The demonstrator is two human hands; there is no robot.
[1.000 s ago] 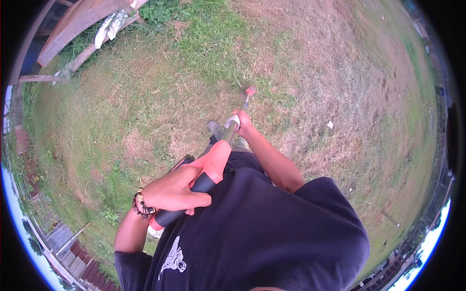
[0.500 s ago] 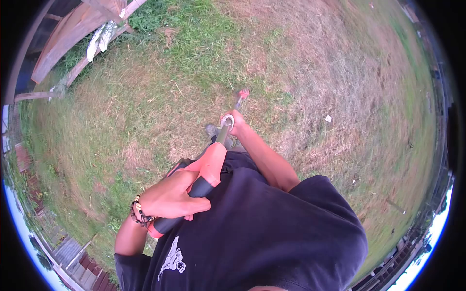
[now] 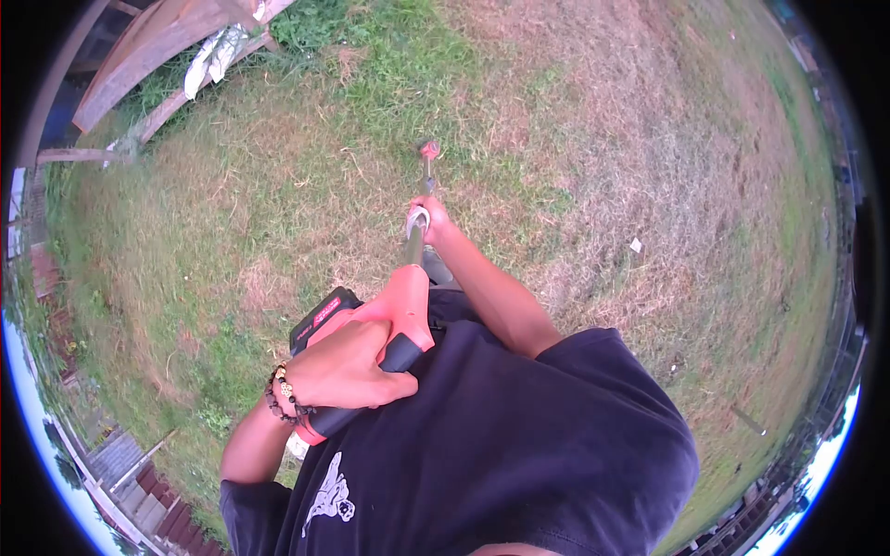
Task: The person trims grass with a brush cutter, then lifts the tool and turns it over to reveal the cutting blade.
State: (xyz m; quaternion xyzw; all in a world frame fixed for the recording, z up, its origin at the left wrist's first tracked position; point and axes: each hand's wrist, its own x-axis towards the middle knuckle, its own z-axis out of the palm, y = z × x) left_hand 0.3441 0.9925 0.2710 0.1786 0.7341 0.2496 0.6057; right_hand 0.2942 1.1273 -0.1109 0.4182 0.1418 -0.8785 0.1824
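A battery grass trimmer with an orange-red and black body runs forward from my waist. My left hand, with beaded bracelets on the wrist, is closed around its black rear grip. A dark battery pack sticks out just beyond that hand. Further along, my right hand is wrapped at the pale loop handle on the shaft; its fingers are partly hidden. The small red trimmer head is at the shaft's far end, low over the grass. Whether its line is spinning cannot be made out.
Green grass grows ahead, with dry cut grass to the right. Wooden beams with a white cloth stand at the upper left. A small white scrap lies on the ground at right.
The trimmer head has swung to the left and farther forward. My right hand has shifted left with the shaft, and the body has turned so more of the battery pack shows.
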